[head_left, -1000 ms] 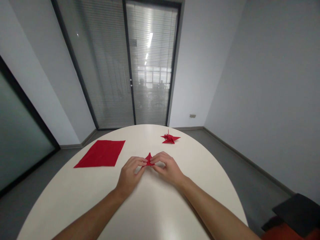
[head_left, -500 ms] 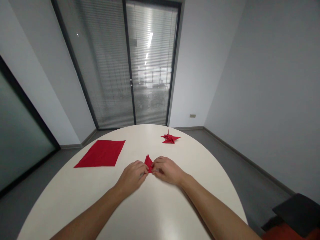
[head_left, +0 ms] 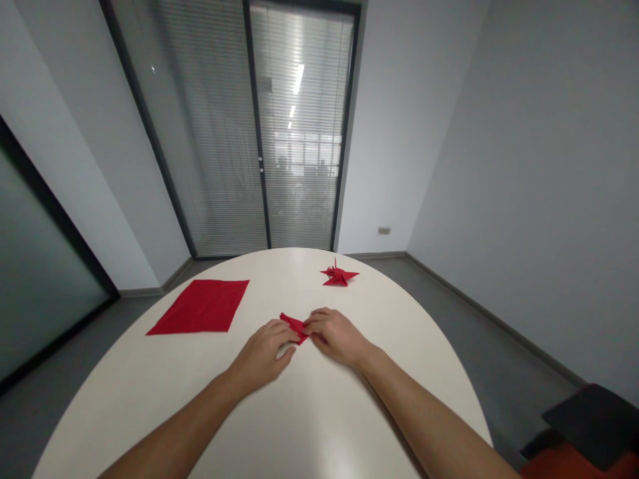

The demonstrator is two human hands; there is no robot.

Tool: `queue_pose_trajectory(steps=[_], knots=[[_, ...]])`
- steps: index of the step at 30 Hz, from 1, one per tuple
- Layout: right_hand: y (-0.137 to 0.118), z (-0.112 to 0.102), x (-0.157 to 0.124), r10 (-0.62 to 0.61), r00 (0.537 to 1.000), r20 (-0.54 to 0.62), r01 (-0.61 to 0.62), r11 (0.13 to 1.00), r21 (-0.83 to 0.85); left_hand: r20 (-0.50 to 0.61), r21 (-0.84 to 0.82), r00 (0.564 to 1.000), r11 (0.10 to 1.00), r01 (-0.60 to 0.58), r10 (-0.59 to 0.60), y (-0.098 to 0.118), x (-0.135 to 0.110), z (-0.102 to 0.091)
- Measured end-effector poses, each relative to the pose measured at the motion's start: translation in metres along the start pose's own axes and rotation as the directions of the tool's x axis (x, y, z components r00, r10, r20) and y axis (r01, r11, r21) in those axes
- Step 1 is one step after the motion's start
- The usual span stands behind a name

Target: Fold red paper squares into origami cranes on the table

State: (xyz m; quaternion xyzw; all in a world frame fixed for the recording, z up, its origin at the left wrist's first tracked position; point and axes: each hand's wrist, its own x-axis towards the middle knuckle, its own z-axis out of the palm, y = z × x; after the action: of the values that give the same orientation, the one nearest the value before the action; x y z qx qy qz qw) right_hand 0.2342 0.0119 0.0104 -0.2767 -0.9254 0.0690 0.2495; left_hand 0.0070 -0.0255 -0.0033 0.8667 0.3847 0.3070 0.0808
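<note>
A small folded piece of red paper (head_left: 294, 326) lies between my two hands on the white round table (head_left: 309, 426). My left hand (head_left: 260, 356) rests low on the table with its fingers pinched on the paper's left side. My right hand (head_left: 334, 334) has its fingers closed on the paper's right side. Most of the paper is hidden under my fingers.
A flat red paper sheet (head_left: 202, 305) lies at the table's left. A finished red origami figure (head_left: 338, 275) stands at the far side. Behind the table is a glass door with blinds. A dark chair (head_left: 589, 426) sits at the lower right.
The folded paper stood upright as a pointed tip between my fingers; now it is pressed down flatter and tilted left. Both hands have sunk toward the table.
</note>
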Motion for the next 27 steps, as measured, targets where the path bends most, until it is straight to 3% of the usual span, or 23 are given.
queue_pose_trajectory(steps=[11, 27], knots=[[-0.016, 0.005, 0.006, 0.192, 0.981, 0.006, -0.190, 0.974, -0.122, -0.016, -0.069, 1.000, 0.997, 0.026, -0.027, -0.003, -0.001, 0.002], [-0.007, 0.008, 0.001, 0.193, 0.979, -0.059, -0.191, 0.981, 0.038, -0.119, -0.004, 0.989, 0.996, 0.085, -0.085, -0.012, 0.001, 0.004]])
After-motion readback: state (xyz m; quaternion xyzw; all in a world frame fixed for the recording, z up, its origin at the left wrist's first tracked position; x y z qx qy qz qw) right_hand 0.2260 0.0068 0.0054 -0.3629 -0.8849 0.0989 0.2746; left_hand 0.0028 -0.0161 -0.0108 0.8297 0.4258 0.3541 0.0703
